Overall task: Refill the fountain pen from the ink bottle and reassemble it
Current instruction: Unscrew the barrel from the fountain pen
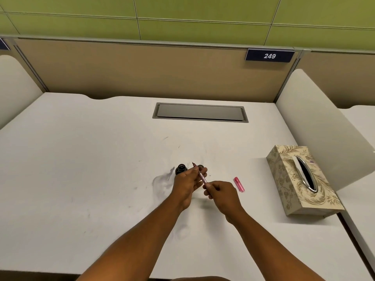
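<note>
Left hand (pixel 187 182) pinches the fountain pen (pixel 199 174) near its nib; right hand (pixel 222 194) pinches its rear end.

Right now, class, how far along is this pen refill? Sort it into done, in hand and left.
Done: the ink bottle stands open, with what looks like its lid beside it. In hand: both hands hold the pen, the left hand near the nib, the right hand at the back end. Left: the pink cap lies on the desk, and the bottle needs closing.
</note>
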The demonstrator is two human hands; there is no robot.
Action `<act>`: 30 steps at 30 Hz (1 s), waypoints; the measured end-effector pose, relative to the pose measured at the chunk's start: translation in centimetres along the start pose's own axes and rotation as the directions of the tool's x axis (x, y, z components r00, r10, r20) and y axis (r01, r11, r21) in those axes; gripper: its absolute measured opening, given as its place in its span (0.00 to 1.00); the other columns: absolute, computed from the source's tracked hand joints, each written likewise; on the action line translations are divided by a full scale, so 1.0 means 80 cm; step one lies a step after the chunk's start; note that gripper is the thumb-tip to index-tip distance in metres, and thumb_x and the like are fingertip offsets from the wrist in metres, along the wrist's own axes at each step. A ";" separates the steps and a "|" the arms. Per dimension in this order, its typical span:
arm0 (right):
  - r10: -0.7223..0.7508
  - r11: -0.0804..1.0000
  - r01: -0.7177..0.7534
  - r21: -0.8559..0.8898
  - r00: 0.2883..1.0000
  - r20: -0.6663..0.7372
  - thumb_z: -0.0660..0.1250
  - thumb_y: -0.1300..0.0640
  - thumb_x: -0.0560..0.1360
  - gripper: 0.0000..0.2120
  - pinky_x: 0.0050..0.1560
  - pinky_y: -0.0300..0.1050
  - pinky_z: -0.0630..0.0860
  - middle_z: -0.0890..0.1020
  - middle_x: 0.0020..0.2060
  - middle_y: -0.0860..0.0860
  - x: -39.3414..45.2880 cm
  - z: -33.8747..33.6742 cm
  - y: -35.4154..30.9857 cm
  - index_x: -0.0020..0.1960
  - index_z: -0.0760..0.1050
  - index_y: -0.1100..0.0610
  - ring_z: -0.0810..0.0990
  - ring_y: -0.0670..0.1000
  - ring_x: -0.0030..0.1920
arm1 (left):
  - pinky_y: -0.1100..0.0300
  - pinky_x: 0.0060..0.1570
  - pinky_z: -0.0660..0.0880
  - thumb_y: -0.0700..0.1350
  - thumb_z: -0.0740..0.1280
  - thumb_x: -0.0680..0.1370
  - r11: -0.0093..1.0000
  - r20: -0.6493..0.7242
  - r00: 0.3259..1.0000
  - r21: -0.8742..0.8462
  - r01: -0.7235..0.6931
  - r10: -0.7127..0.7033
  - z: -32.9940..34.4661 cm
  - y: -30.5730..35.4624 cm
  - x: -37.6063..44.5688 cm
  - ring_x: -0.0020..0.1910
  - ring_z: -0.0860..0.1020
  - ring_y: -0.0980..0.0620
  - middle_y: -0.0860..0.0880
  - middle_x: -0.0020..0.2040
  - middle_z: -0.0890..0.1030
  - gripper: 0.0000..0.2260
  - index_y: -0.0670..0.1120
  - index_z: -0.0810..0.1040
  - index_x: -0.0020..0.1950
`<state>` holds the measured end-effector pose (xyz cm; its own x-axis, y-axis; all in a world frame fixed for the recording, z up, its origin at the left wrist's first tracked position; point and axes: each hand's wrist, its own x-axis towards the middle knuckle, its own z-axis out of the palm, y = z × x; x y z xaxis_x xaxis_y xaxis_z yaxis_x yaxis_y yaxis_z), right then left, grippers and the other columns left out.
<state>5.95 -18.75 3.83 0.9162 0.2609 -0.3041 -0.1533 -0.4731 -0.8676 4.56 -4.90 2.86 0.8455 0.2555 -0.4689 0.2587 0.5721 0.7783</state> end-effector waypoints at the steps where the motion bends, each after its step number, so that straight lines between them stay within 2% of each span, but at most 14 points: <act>1: -0.012 1.000 0.012 -0.008 0.999 -0.036 0.69 0.53 0.77 0.07 0.42 0.43 0.76 0.85 0.36 0.47 0.000 0.001 0.000 0.42 0.83 0.53 0.81 0.47 0.38 | 0.54 0.56 0.78 0.43 0.63 0.82 1.000 -0.014 1.000 0.001 -0.009 0.009 0.000 0.000 0.001 0.58 0.83 0.48 0.43 0.56 0.85 0.11 0.39 0.80 0.58; 3: -0.026 1.000 0.026 0.001 0.993 -0.113 0.73 0.54 0.72 0.05 0.39 0.40 0.73 0.83 0.36 0.47 0.000 0.002 0.000 0.41 0.80 0.54 0.79 0.46 0.38 | 0.52 0.62 0.76 0.43 0.65 0.81 1.000 -0.039 0.999 0.014 -0.018 0.019 -0.001 -0.001 0.002 0.58 0.83 0.49 0.43 0.54 0.86 0.08 0.42 0.83 0.52; 5: -0.021 1.000 0.022 0.008 0.994 -0.108 0.75 0.54 0.71 0.07 0.38 0.39 0.71 0.81 0.36 0.48 0.001 0.001 0.000 0.41 0.79 0.54 0.78 0.46 0.37 | 0.52 0.64 0.75 0.43 0.66 0.80 1.000 -0.050 0.999 0.002 -0.012 0.012 -0.002 -0.004 0.002 0.57 0.83 0.50 0.44 0.53 0.86 0.07 0.43 0.83 0.50; 8: 0.017 0.999 -0.018 0.037 1.000 0.016 0.72 0.46 0.73 0.12 0.40 0.41 0.73 0.82 0.37 0.49 -0.001 -0.002 -0.001 0.44 0.80 0.55 0.78 0.47 0.38 | 0.52 0.63 0.75 0.42 0.65 0.81 1.000 -0.043 0.999 -0.028 -0.004 0.003 -0.004 -0.003 0.002 0.57 0.83 0.50 0.42 0.53 0.86 0.07 0.42 0.82 0.51; 11: 0.126 0.973 -0.148 0.175 0.983 0.134 0.63 0.40 0.78 0.20 0.40 0.44 0.74 0.85 0.39 0.52 -0.004 -0.005 -0.004 0.48 0.82 0.56 0.79 0.48 0.37 | 0.53 0.62 0.76 0.43 0.65 0.81 0.999 -0.023 1.000 -0.044 -0.006 0.005 -0.004 0.003 0.002 0.58 0.83 0.49 0.41 0.55 0.85 0.07 0.42 0.81 0.49; 13: 0.152 0.956 -0.185 0.227 0.976 0.154 0.61 0.43 0.80 0.20 0.39 0.43 0.72 0.85 0.37 0.51 -0.002 -0.006 -0.003 0.49 0.83 0.57 0.78 0.49 0.37 | 0.54 0.61 0.76 0.43 0.64 0.81 0.999 -0.015 1.000 -0.045 -0.001 0.001 -0.004 0.005 0.001 0.58 0.82 0.48 0.41 0.55 0.85 0.07 0.42 0.81 0.49; 15: 0.158 0.948 -0.192 0.254 0.976 0.149 0.64 0.48 0.80 0.16 0.37 0.42 0.70 0.82 0.35 0.50 0.001 -0.007 -0.003 0.47 0.83 0.59 0.76 0.49 0.37 | 0.53 0.62 0.76 0.43 0.64 0.81 0.999 -0.009 1.000 -0.044 0.000 0.000 -0.005 0.005 0.001 0.58 0.82 0.48 0.41 0.55 0.85 0.07 0.42 0.81 0.49; 18: 0.181 0.929 -0.221 0.295 0.971 0.159 0.71 0.50 0.76 0.10 0.38 0.43 0.70 0.80 0.39 0.51 0.003 -0.011 -0.006 0.48 0.81 0.58 0.76 0.50 0.38 | 0.52 0.63 0.75 0.43 0.64 0.81 0.999 -0.018 1.000 -0.049 0.006 -0.007 -0.005 0.005 0.001 0.58 0.82 0.48 0.41 0.55 0.85 0.07 0.42 0.81 0.50; 20: 0.199 0.913 -0.256 0.318 0.959 0.202 0.72 0.48 0.74 0.12 0.40 0.44 0.71 0.80 0.42 0.51 0.003 -0.014 -0.010 0.51 0.80 0.55 0.77 0.50 0.41 | 0.51 0.64 0.75 0.43 0.64 0.81 0.999 -0.022 1.000 -0.051 0.008 -0.010 -0.005 0.006 0.002 0.58 0.82 0.48 0.41 0.55 0.85 0.07 0.42 0.81 0.50; 23: 0.219 0.916 -0.288 0.279 0.942 0.252 0.66 0.43 0.77 0.16 0.42 0.44 0.71 0.83 0.41 0.50 0.004 -0.016 -0.012 0.51 0.82 0.55 0.79 0.49 0.41 | 0.51 0.64 0.75 0.43 0.64 0.81 0.999 -0.023 1.000 -0.051 0.012 -0.014 -0.005 0.006 0.002 0.58 0.82 0.48 0.41 0.54 0.85 0.08 0.42 0.82 0.49; 25: 0.206 0.929 -0.266 0.259 0.949 0.238 0.64 0.45 0.79 0.15 0.41 0.43 0.69 0.82 0.38 0.49 0.004 -0.014 -0.012 0.49 0.83 0.56 0.77 0.48 0.39 | 0.51 0.64 0.75 0.43 0.64 0.81 0.999 -0.019 1.000 -0.037 0.012 -0.013 -0.004 0.005 0.001 0.58 0.82 0.48 0.41 0.55 0.85 0.08 0.42 0.82 0.49; 28: 0.207 0.922 -0.267 0.280 0.952 0.226 0.70 0.50 0.75 0.09 0.42 0.45 0.70 0.79 0.40 0.50 0.004 -0.013 -0.010 0.51 0.80 0.55 0.77 0.50 0.41 | 0.51 0.64 0.75 0.43 0.64 0.81 0.999 -0.013 1.000 -0.038 0.007 -0.008 -0.003 0.005 0.000 0.59 0.82 0.47 0.41 0.55 0.85 0.08 0.43 0.82 0.48; 30: 0.223 0.909 -0.294 0.295 0.941 0.253 0.74 0.52 0.73 0.13 0.43 0.46 0.70 0.79 0.42 0.50 0.004 -0.016 -0.011 0.55 0.78 0.54 0.78 0.50 0.44 | 0.52 0.63 0.76 0.43 0.64 0.81 0.999 -0.011 1.000 -0.036 0.010 -0.010 -0.004 0.006 0.000 0.59 0.82 0.47 0.41 0.56 0.85 0.08 0.43 0.81 0.48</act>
<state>6.85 -19.31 5.01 0.7348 0.3531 -0.5792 -0.5185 -0.2582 -0.8152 4.49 -4.36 3.11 0.8378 0.2582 -0.4810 0.2499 0.6020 0.7584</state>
